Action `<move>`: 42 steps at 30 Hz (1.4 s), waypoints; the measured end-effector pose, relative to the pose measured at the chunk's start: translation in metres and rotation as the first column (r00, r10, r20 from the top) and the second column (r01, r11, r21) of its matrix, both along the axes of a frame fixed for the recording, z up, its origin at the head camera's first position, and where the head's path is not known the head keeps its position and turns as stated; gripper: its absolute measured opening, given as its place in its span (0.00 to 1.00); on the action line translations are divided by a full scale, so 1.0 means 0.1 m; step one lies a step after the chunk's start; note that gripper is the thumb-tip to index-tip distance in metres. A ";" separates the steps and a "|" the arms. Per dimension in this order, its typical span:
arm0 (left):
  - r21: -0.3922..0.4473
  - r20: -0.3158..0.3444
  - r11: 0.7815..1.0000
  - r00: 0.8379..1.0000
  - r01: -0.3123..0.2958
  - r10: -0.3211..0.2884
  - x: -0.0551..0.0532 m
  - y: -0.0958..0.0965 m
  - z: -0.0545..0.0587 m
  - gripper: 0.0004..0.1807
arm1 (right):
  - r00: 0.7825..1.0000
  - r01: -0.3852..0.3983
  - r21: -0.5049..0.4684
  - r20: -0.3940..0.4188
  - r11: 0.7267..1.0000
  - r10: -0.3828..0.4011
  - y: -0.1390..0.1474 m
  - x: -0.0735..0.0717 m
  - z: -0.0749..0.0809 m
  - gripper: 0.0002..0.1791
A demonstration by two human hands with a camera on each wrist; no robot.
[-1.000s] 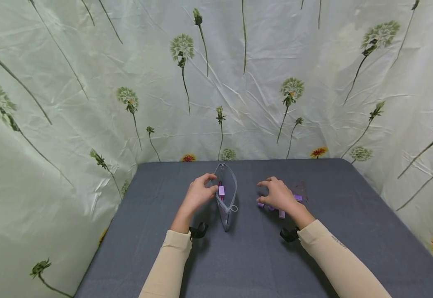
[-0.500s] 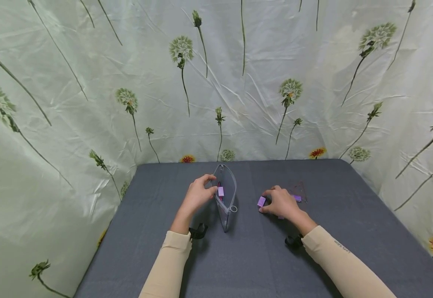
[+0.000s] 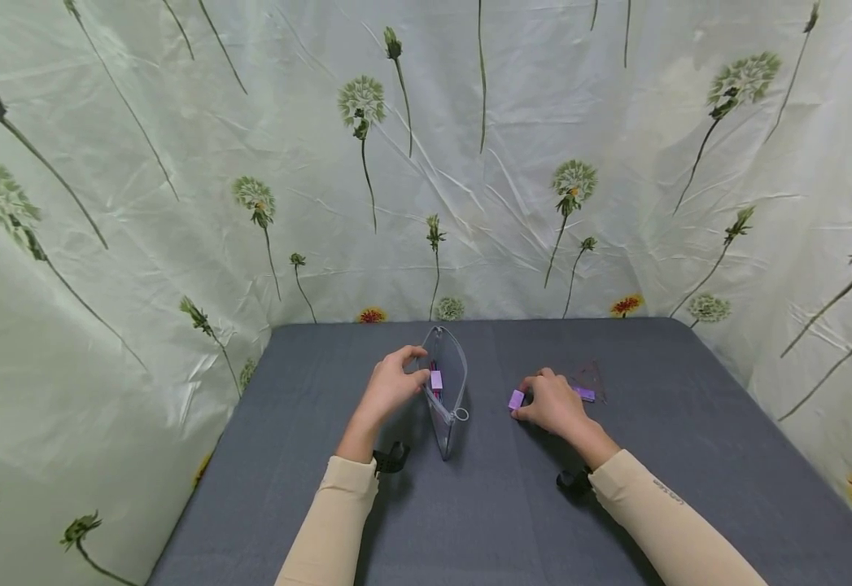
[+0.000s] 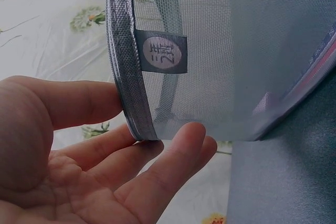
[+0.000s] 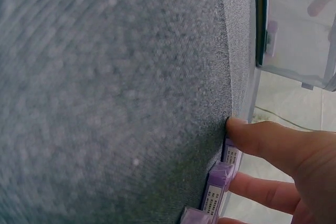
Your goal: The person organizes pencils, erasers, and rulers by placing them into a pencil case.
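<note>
My left hand [image 3: 392,387] grips the zippered edge of an upright grey mesh pouch [image 3: 456,374], its mouth spread wide. In the left wrist view, thumb and fingers lie either side of the zipper tape [image 4: 122,40], close to a sewn label [image 4: 163,53]. Inside the pouch sits a purple-and-white block [image 3: 436,381] among thin, partly hidden items. On the table right of the pouch, my right hand [image 3: 553,404] pinches a small purple box [image 3: 516,400] between thumb and fingers. The right wrist view shows another purple box [image 5: 214,192] with a barcode label beside it.
Behind the right hand lie a further purple box [image 3: 584,394] and a faint see-through triangle [image 3: 591,378], perhaps a set square. A dark grey cloth covers the table [image 3: 469,521]. A flower-printed curtain [image 3: 499,203] hangs behind its far edge.
My right hand has come down from an open reach over the purple boxes and closed its thumb and fingers about one. The left hand keeps its hold on the pouch.
</note>
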State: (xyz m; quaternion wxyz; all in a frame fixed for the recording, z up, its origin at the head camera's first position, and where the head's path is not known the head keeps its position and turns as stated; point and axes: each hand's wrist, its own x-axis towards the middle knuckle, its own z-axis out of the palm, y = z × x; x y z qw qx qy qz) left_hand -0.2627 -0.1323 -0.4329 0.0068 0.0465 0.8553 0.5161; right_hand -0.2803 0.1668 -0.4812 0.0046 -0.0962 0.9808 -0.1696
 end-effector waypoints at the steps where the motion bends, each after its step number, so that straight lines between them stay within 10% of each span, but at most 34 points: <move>1: 0.000 0.000 1.000 1.000 0.000 0.000 0.00 0.00 0.00 0.20 | 1.000 -0.003 -0.001 0.000 1.000 0.003 0.00 0.00 0.00 0.24; 19: -0.015 -0.009 1.000 1.000 -0.012 0.012 -0.01 0.00 -0.01 0.19 | 0.997 -0.051 -0.037 -0.065 0.998 0.049 -0.03 0.00 0.08 0.25; 42: 0.009 0.002 1.000 1.000 -0.008 0.008 -0.02 0.00 0.00 0.20 | 0.984 -0.118 -0.142 -0.148 0.983 0.097 -0.39 0.06 0.63 0.27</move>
